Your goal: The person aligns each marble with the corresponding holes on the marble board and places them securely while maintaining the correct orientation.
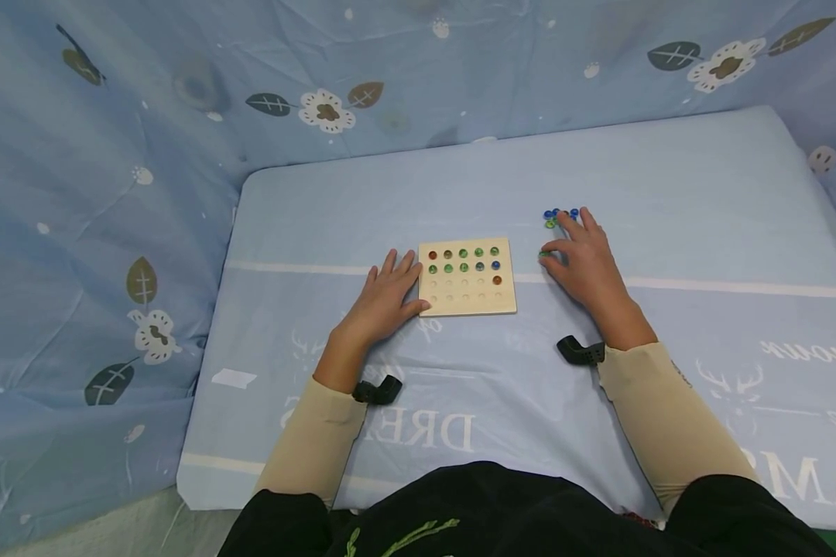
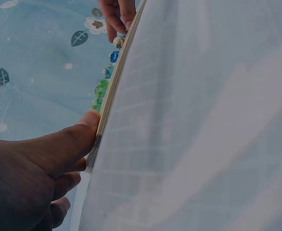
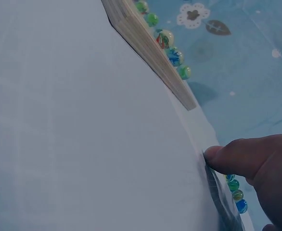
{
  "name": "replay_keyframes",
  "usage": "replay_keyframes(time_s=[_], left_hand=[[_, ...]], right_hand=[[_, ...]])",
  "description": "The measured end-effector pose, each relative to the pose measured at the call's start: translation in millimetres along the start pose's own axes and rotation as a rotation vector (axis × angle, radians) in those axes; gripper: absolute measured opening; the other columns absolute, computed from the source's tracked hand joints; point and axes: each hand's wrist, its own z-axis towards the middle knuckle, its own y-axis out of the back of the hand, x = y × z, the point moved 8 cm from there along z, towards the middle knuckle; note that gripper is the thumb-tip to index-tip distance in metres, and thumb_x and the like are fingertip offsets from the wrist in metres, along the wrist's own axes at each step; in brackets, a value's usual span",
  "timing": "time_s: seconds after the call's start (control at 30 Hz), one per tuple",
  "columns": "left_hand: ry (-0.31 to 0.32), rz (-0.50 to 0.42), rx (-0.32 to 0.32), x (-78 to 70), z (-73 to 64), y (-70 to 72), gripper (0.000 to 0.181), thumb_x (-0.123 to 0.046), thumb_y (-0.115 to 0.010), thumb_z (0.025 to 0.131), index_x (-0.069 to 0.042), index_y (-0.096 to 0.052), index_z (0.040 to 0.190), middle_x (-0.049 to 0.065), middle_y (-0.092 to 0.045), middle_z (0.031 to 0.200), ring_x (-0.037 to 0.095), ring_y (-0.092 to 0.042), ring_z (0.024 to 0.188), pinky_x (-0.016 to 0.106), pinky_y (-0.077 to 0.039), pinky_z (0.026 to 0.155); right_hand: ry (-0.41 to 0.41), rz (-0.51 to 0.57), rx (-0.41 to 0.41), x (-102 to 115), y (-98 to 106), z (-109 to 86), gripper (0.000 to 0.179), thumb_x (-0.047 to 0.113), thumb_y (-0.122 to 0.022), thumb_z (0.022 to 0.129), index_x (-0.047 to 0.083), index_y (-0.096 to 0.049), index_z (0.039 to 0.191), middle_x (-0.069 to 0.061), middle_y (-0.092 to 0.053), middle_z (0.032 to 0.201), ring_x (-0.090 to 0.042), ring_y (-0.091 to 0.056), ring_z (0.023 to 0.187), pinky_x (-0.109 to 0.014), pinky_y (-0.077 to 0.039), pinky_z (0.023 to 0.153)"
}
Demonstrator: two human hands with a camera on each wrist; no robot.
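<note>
A pale wooden board (image 1: 468,309) with rows of round hollows lies flat on the table. Glass marbles (image 1: 463,267) in green, blue and reddish brown fill its two far rows, and one brown marble (image 1: 497,280) sits in the third row at the right. My left hand (image 1: 382,305) rests at the board's left edge, fingers extended, thumb touching the near left corner. To the right of the board, my right hand (image 1: 585,267) pinches a green marble (image 1: 544,254) between thumb and index finger, close to the tabletop. That marble is hidden in the right wrist view.
Just beyond my right hand, several loose marbles (image 1: 549,214), blue and green, lie in a small cluster partly covered by the fingers. A pale blue printed cloth (image 1: 704,201) covers the table. Patterned fabric (image 1: 404,70) hangs at the back and left.
</note>
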Motion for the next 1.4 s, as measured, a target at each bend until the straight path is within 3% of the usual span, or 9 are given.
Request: replay_keyframes(time_s=[0.5, 1.0, 1.27, 1.4], left_hand=[[-0.016, -0.008, -0.005, -2.5, -1.6, 2.5, 0.074, -0.049, -0.049, 0.093, -0.016, -0.02, 0.152, 0.003, -0.005, 0.159, 0.026, 0.008, 0.146, 0.053, -0.003, 0.117], [-0.015, -0.015, -0.014, -3.5, -1.7, 3.6, 0.073, -0.049, -0.051, 0.093, -0.017, -0.02, 0.152, 0.001, -0.008, 0.159, 0.026, 0.007, 0.146, 0.053, -0.004, 0.116], [-0.006, -0.002, -0.013, -1.9, -0.2, 2.4, 0.073, -0.049, -0.05, 0.093, -0.017, -0.021, 0.152, 0.001, -0.008, 0.159, 0.026, 0.007, 0.146, 0.052, -0.004, 0.117], [-0.003, -0.003, -0.008, -1.7, -0.2, 1.6, 0.074, -0.05, -0.05, 0.093, -0.018, -0.02, 0.152, 0.0, -0.008, 0.159, 0.025, 0.008, 0.146, 0.052, -0.003, 0.117]], right_hand=[[0.053, -0.049, 0.023, 7, -3, 0.9, 0.02, 0.019, -0.069, 0.086, 0.003, -0.072, 0.097, -0.015, -0.03, 0.152, -0.03, -0.004, 0.146, -0.06, -0.007, 0.114], [0.247, 0.068, 0.075, 36, -6, -6.6, 0.011, 0.019, -0.071, 0.082, 0.009, -0.074, 0.088, -0.009, -0.029, 0.153, -0.025, -0.004, 0.146, -0.051, -0.013, 0.116], [0.419, 0.146, 0.057, 61, -3, -13.9, 0.007, 0.015, -0.077, 0.074, 0.012, -0.074, 0.079, -0.013, -0.044, 0.142, -0.034, -0.028, 0.137, -0.053, -0.023, 0.111], [0.472, 0.161, 0.087, 70, -8, -17.3, 0.005, 0.016, -0.078, 0.075, 0.013, -0.074, 0.078, -0.013, -0.046, 0.14, -0.037, -0.032, 0.132, -0.056, -0.026, 0.107]])
